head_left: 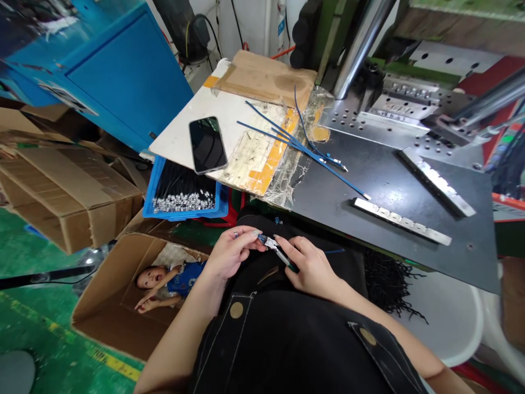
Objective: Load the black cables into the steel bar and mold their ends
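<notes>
Above my lap, my left hand (230, 253) pinches a small blue piece (261, 238) between thumb and fingers; its exact kind is too small to tell. My right hand (315, 269) is closed around a pair of pliers (279, 253) with dark green grips. The metal jaws point left and meet the blue piece at my left fingertips. Small blue scraps (279, 220) lie on the dark cloth over my lap. Beyond my hands, several blue cables (301, 146) with metal ends lie across the worktop.
A phone (207, 144) and two slotted metal bars (402, 220) rest on the worktop (328, 210), before a press (404, 106). Left are a blue bin (186, 214) of black cables and a cardboard box (110, 295) with a person (176, 282) lying inside. A white tub (451, 323) stands right.
</notes>
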Demonstrator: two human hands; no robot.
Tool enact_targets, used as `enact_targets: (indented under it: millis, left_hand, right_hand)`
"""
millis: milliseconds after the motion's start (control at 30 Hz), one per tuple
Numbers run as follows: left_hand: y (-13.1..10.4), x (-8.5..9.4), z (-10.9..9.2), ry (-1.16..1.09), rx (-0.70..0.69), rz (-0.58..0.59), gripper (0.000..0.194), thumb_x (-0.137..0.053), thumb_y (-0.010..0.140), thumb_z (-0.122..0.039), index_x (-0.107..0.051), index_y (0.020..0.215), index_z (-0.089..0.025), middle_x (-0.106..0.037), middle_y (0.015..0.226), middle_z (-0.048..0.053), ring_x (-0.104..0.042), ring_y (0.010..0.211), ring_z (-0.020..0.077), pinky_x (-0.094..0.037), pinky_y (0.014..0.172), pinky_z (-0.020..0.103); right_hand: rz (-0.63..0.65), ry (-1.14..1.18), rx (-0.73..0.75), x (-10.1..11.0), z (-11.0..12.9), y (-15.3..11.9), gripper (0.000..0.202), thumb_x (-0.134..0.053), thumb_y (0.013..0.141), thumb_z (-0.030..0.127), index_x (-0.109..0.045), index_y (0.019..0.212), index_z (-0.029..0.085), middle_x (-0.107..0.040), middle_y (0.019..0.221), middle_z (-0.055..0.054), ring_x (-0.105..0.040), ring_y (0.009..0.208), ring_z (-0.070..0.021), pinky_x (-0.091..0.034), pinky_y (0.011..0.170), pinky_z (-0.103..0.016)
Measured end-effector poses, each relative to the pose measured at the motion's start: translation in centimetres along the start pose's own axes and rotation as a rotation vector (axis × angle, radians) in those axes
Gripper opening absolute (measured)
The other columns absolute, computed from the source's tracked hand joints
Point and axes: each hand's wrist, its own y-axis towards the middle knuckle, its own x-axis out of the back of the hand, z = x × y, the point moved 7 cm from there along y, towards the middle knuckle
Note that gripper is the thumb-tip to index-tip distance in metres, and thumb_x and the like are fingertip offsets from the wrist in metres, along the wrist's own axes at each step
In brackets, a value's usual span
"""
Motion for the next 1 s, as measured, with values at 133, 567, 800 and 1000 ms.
enact_targets:
  millis: [133, 567, 800, 1000]
  left_hand:
    - [0.2, 0.1, 0.2, 0.020, 0.012, 0.017, 0.029, -0.081, 0.059, -0.031, -0.067, 0.073, -0.009, -0.070, 0.063, 0.010, -0.065, 0.055, 0.0142, -0.018, 0.034, 0.014]
    - [0.1, 0.1, 0.7, 0.085, -0.062, -0.002, 0.031, -0.078, 0.067, -0.039, -0.065, 0.075, -0.012, -0.072, 0.068, 0.013, -0.056, 0.046, 0.0094, -0.017, 0.037, 0.016]
    - [0.1, 0.8, 0.0, 0.208, -0.161, -0.048, 0.032, -0.070, 0.078, -0.043, -0.068, 0.090, -0.014, -0.073, 0.074, 0.010, -0.027, 0.034, -0.0002, -0.012, 0.036, 0.017]
    - [0.1, 0.1, 0.6, 0.048, -0.201, -0.045, 0.032, -0.081, 0.067, -0.032, -0.072, 0.094, -0.017, -0.071, 0.074, 0.005, -0.042, 0.044, 0.0024, -0.024, 0.040, 0.015]
  right_hand:
    - [0.007, 0.311, -0.018, -0.2, -0.1, 0.1, 0.066, -0.050, 0.071, 0.007, -0.049, 0.136, 0.019, -0.058, 0.095, -0.007, -0.055, 0.085, -0.0191, -0.051, 0.076, -0.032]
    - [0.023, 0.469, -0.146, 0.4, -0.9, 0.6, 0.069, -0.052, 0.067, 0.008, -0.048, 0.135, 0.020, -0.055, 0.098, -0.006, -0.053, 0.088, -0.0186, -0.047, 0.080, -0.032]
    - [0.007, 0.021, -0.134, 0.8, -0.7, 0.2, 0.076, -0.057, 0.066, 0.017, -0.041, 0.140, 0.013, -0.048, 0.114, -0.015, -0.046, 0.102, -0.0289, -0.043, 0.088, -0.047]
    - [0.029, -0.081, -0.121, -0.1, -0.4, 0.3, 0.077, -0.058, 0.070, 0.021, -0.037, 0.143, 0.013, -0.049, 0.115, -0.017, -0.045, 0.103, -0.0315, -0.043, 0.085, -0.048]
